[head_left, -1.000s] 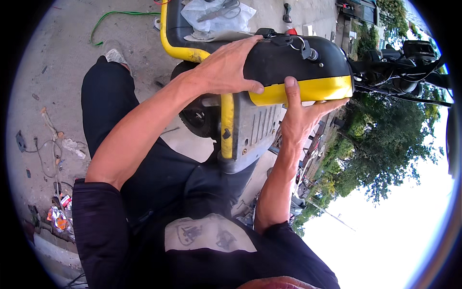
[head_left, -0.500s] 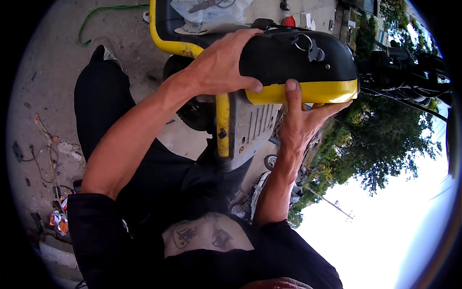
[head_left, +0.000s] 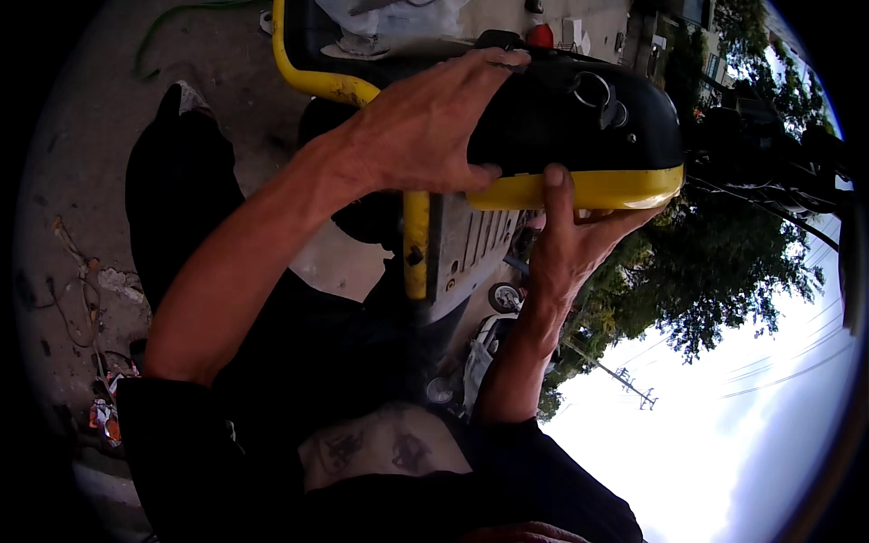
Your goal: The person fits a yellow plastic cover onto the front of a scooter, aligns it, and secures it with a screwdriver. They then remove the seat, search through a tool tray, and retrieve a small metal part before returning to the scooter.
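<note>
A rounded black cover with a yellow lower band (head_left: 579,188) is held between my two hands on a yellow-and-black machine. My left hand (head_left: 434,127) grips its left end, fingers over the black top and thumb near the yellow edge. Lower right, my right hand (head_left: 572,240) holds the yellow band, thumb on its face and fingers curled beneath, partly hidden. A key on a ring (head_left: 608,110) sits in the lock of the black part. Below the cover is a grey slotted panel (head_left: 471,258) beside a yellow post (head_left: 415,244).
A yellow tube frame (head_left: 335,86) bends around a black tray holding a clear plastic bag (head_left: 394,16). Cables and scraps (head_left: 86,317) litter the ground at left. Handlebar-like dark parts (head_left: 769,149), trees and a parked vehicle are at right.
The cover and both hands sit slightly further right and lower in the picture, with the grip looking the same. The view has tilted a little and become darker.
</note>
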A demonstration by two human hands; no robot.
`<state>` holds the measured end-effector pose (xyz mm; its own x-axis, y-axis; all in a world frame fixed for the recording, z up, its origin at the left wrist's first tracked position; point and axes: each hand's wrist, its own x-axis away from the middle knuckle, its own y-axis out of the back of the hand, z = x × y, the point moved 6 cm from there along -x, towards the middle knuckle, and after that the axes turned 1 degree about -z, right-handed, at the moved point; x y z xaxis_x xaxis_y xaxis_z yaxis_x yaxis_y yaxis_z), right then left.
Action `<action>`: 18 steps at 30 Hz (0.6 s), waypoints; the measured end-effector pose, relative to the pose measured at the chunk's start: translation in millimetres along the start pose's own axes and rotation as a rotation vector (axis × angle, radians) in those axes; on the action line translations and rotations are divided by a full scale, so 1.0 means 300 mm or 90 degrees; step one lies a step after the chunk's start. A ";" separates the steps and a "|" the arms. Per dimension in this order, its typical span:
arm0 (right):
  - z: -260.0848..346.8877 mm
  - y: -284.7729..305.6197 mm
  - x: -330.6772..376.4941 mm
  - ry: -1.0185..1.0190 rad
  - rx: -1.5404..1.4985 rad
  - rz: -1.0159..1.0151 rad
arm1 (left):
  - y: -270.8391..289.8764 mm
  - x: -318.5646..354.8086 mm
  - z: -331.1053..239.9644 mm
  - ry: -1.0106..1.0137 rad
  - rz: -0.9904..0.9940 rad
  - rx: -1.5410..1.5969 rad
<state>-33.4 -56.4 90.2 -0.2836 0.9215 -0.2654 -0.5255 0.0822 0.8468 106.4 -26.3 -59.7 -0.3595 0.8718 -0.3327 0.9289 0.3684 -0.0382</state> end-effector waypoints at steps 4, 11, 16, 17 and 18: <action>0.007 -0.001 0.009 0.024 0.008 -0.007 | -0.022 0.005 0.016 -0.045 -0.015 -0.012; -0.002 -0.030 0.021 0.049 -0.024 -0.044 | -0.040 0.027 0.025 -0.004 0.005 0.051; -0.052 -0.005 0.022 0.080 0.013 -0.011 | -0.054 0.052 0.024 0.036 -0.020 0.061; -0.060 0.018 0.029 0.089 0.041 0.017 | -0.057 0.050 0.024 0.032 -0.018 0.074; -0.067 0.025 0.031 0.099 0.068 0.045 | -0.058 0.047 0.025 0.028 -0.015 0.087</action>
<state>-56.3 -54.8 84.9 -0.4419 0.8569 -0.2654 -0.4143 0.0674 0.9076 85.7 -22.9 -70.6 -0.3826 0.8776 -0.2888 0.9224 0.3448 -0.1742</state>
